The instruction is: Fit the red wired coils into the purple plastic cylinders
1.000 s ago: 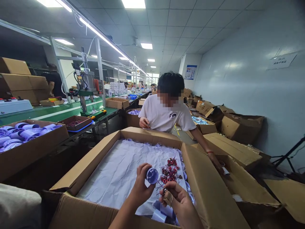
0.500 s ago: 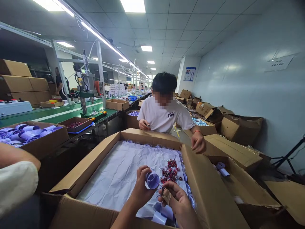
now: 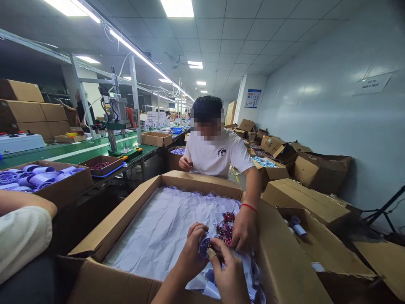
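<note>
My left hand (image 3: 193,249) is closed around a purple plastic cylinder (image 3: 203,247), its open end turned toward my right hand. My right hand (image 3: 228,266) pinches a small dark wired part (image 3: 209,245) at the mouth of the cylinder; my fingers partly hide it. Tan tape wraps one of its fingertips. Just beyond my hands, a pile of red wired parts (image 3: 225,228) lies on a white paper sheet (image 3: 152,236). A co-worker's hand (image 3: 243,231) reaches down at the right side of that pile. More purple cylinders (image 3: 211,289) sit below my right hand, at the sheet's near edge.
A large open carton (image 3: 117,285) surrounds the sheet. The co-worker (image 3: 207,152) stands at its far side. On the left are a box of purple cylinders (image 3: 41,177), a tray of red parts (image 3: 100,165) and a bench press (image 3: 118,122). Another open box (image 3: 335,253) stands at right.
My right hand has brought the wired part up to the cylinder's mouth. The co-worker's hand has come down from above the carton's right flap to the red pile.
</note>
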### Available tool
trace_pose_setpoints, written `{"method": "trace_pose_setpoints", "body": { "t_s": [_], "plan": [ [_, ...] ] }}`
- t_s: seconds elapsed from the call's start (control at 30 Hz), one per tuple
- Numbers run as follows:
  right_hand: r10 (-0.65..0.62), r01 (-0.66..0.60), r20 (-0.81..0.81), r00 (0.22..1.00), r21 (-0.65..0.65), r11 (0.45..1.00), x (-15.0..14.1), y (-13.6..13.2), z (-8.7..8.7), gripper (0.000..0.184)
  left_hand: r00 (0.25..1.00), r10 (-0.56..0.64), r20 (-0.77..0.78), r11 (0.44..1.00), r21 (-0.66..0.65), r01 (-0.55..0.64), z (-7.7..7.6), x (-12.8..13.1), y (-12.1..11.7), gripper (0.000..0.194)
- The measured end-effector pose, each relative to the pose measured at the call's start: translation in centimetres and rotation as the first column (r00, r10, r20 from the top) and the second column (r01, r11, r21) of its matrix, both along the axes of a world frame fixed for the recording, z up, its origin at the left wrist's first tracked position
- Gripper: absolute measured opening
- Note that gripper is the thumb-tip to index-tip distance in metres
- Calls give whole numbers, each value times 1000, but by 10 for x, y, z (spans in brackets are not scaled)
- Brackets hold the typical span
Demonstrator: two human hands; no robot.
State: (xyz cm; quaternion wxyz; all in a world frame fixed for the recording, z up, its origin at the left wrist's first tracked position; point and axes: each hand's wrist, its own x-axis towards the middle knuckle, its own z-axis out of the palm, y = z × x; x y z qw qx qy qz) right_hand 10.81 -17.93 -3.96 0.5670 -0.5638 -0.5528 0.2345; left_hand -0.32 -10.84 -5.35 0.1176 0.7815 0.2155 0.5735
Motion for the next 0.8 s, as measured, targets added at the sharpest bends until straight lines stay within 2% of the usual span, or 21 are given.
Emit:
{"method": "trace_pose_setpoints", "body": {
  "t_s": [0.13, 0.27, 0.37, 0.5, 0.63, 0.73, 0.8],
  "plan": [
    [-158, 120, 236, 959, 169, 978, -4, 3, -5, 22, 1000, -12, 19, 1000, -16, 12, 2, 2, -2, 37],
    [-211, 132, 441, 872, 203, 970, -3, 6, -14, 19, 999, -21, 44, 1000, -2, 21, 0, 4, -1, 37],
    [-243, 152, 494, 835, 218, 964, -1, 8, -20, 17, 999, -6, 44, 1000, -14, 7, 0, 4, -1, 36],
    [-288, 185, 438, 852, 263, 947, -3, 8, -20, 16, 998, -5, 68, 1000, -25, 7, 0, 4, -2, 34],
    [-360, 288, 273, 892, 270, 919, -12, 8, -11, 17, 997, -21, 72, 998, -52, 25, -1, 4, -2, 37],
    [-365, 336, 129, 922, 204, 920, -19, 9, -6, 26, 998, -11, 66, 998, -54, 14, -2, 3, -2, 38],
    [-290, 281, 48, 956, 134, 950, -22, 11, -4, 30, 998, -2, 61, 999, -43, 4, -1, 3, -2, 37]
  ]
}}
